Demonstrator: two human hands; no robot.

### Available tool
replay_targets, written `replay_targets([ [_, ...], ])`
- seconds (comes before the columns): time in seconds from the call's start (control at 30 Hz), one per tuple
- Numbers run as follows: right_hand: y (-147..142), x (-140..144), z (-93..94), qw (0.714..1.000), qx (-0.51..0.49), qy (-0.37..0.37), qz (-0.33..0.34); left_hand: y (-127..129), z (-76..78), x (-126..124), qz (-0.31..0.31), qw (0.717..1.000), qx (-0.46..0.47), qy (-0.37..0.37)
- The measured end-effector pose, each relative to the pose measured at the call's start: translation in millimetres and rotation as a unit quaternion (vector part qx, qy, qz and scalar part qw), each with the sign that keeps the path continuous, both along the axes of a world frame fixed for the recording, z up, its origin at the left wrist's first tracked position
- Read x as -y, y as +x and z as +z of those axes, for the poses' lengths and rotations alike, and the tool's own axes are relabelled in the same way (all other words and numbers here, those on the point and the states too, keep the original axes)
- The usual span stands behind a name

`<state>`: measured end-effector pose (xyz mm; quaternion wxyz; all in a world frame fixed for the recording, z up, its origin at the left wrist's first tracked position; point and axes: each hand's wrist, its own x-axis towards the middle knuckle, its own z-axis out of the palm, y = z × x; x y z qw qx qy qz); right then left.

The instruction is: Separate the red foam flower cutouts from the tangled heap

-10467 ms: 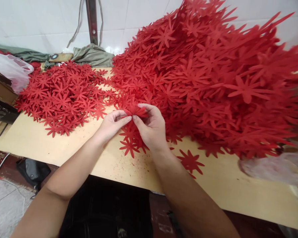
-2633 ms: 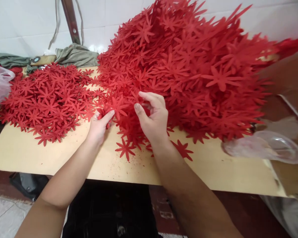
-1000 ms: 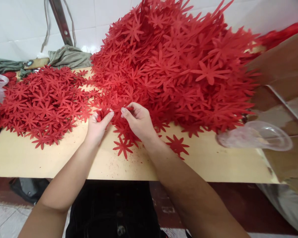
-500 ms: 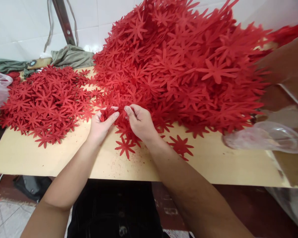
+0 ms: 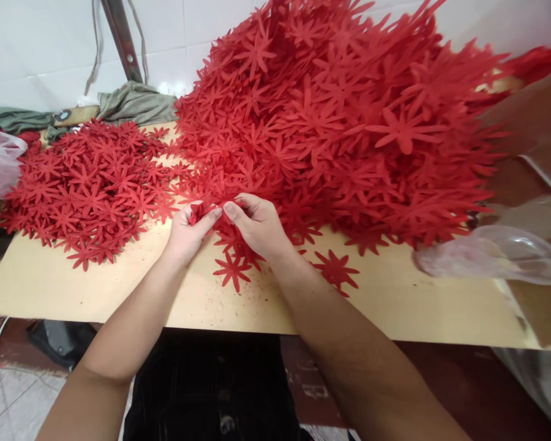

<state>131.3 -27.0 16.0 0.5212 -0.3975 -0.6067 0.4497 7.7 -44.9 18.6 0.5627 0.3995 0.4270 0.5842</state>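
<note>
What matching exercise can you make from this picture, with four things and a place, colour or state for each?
1. left hand
2. crumpled cloth
3. smaller pile
4. rounded plastic item

A. clear, at right end of table
B. holding bunched red pieces
C. red, heaped at left
D. grey-green, by the wall

Pairs: 1-B, 2-D, 3-C, 4-A

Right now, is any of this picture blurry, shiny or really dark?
In the head view, the tall heap of red flower-shaped pieces looks smeary toward the picture's upper right; in the same head view, the clear plastic oval tub catches pale glare, and the black clothing is so dark that its folds barely show.
</note>
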Motion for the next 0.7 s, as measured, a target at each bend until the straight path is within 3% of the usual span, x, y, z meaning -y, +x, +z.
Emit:
replay_targets([
  [0.13,7,0,0.9,0.999,0.025,0.027,-0.031,-4,-0.2,-5,0.077,0.996,0.032,-0.028],
  [0.27,22,-12,-7.7,0.985,0.026,0.075,-0.151,-16,-2.5,-16,0.171,0.983,0.054,-0.039],
  [0.43,33,-21,-15.8,0.937,0.106,0.178,-0.283,-17,-2.8,-17,0.123,0.990,0.035,-0.056],
  [0.53,26,-11,-8.6,0.915,0.171,0.222,-0.290,-14,-2.4,-13,0.097,0.991,0.046,-0.082],
  [0.7,7,5,-1.1,0.928,0.200,0.248,-0.192,-14,-2.7,-10,0.080,0.990,0.073,-0.094],
])
